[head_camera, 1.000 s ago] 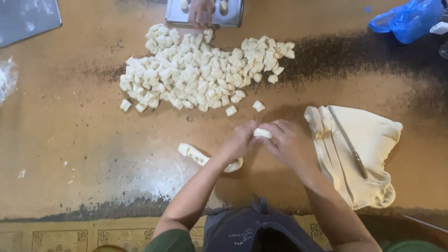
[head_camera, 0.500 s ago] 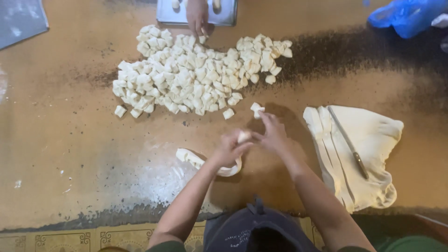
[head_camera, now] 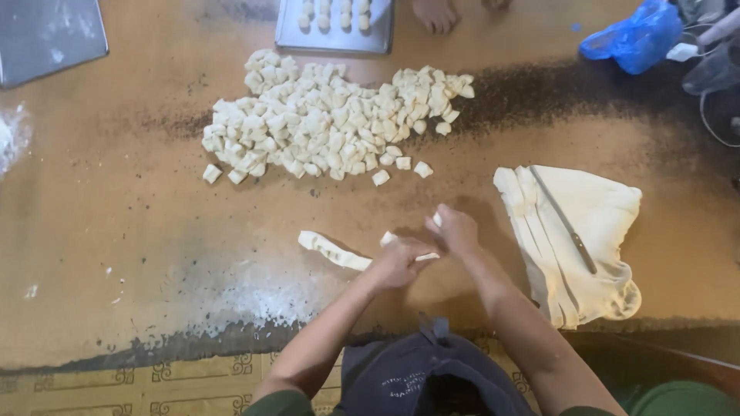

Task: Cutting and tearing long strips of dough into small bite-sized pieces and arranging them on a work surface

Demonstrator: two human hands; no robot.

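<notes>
Two bare hands meet at lower centre of the frame: the left hand (head_camera: 399,262) is closed on the end of a dough strip (head_camera: 333,251) lying on the worktop (head_camera: 116,216), its fingertips hidden. The right hand (head_camera: 455,229) pinches a small dough piece (head_camera: 437,219), mostly covered. At right, a knife (head_camera: 566,222) rests on sliced flat dough (head_camera: 586,239). Farther up spreads a heap of cut pieces (head_camera: 324,123). Another person's hand (head_camera: 435,14) and a tray (head_camera: 335,35) are cut off at the top edge.
</notes>
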